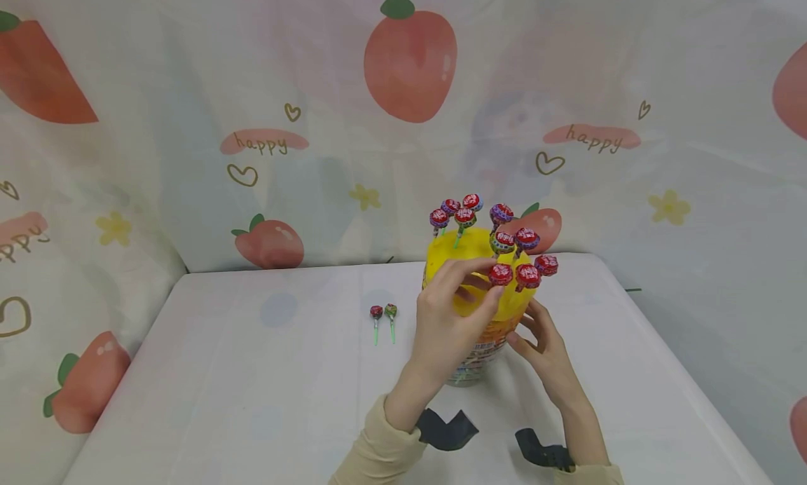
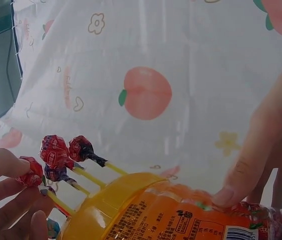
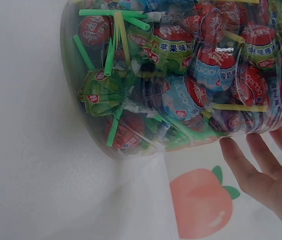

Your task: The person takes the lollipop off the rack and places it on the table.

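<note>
A clear candy jar [image 1: 482,352] with a yellow lid [image 1: 463,261] and an orange label [image 2: 181,215] stands tilted on the table. Several wrapped lollipops [image 1: 527,240] stick up from the lid by their sticks. My left hand [image 1: 449,317] pinches the red-wrapped head of one lollipop [image 1: 501,274] at the lid's near side; its stick meets the lid in the left wrist view. My right hand [image 1: 551,362] holds the jar's right side, its thumb [image 2: 226,196] against the wall and its fingertips [image 3: 231,147] touching the other side. Through the wall show many lollipops [image 3: 173,47].
Two lollipops, one red [image 1: 376,312] and one green [image 1: 391,311], lie side by side on the white table [image 1: 252,373], left of the jar. A fruit-printed curtain [image 1: 328,71] hangs behind the table. Dark straps [image 1: 449,430] cross both wrists.
</note>
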{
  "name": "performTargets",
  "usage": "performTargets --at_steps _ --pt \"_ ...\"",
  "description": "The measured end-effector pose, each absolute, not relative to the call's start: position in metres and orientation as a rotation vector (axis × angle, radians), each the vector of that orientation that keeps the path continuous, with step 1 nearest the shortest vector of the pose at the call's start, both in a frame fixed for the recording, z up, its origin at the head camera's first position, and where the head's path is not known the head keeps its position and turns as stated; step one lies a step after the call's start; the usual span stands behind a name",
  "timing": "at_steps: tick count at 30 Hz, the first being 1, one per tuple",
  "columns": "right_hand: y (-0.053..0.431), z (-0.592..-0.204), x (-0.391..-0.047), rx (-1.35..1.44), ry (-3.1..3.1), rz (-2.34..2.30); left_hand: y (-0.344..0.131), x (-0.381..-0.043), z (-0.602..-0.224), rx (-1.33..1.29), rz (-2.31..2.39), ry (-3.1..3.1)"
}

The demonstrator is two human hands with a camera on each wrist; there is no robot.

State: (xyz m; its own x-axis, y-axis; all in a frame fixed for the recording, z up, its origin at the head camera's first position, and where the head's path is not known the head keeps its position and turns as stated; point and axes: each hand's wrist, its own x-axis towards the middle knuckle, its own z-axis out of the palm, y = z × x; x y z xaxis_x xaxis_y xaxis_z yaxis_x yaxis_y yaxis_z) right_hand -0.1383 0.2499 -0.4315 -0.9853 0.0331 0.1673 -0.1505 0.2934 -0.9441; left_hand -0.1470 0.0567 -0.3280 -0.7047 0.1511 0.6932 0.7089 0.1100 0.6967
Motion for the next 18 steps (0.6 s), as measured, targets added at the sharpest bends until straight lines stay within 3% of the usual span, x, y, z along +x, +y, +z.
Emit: performTargets --at_steps 18 --pt "0.249 -0.432 -0.138 0.096 -2.411 1.748 0.046 -0.145 -0.331 -0.786 -1.677 -1.803"
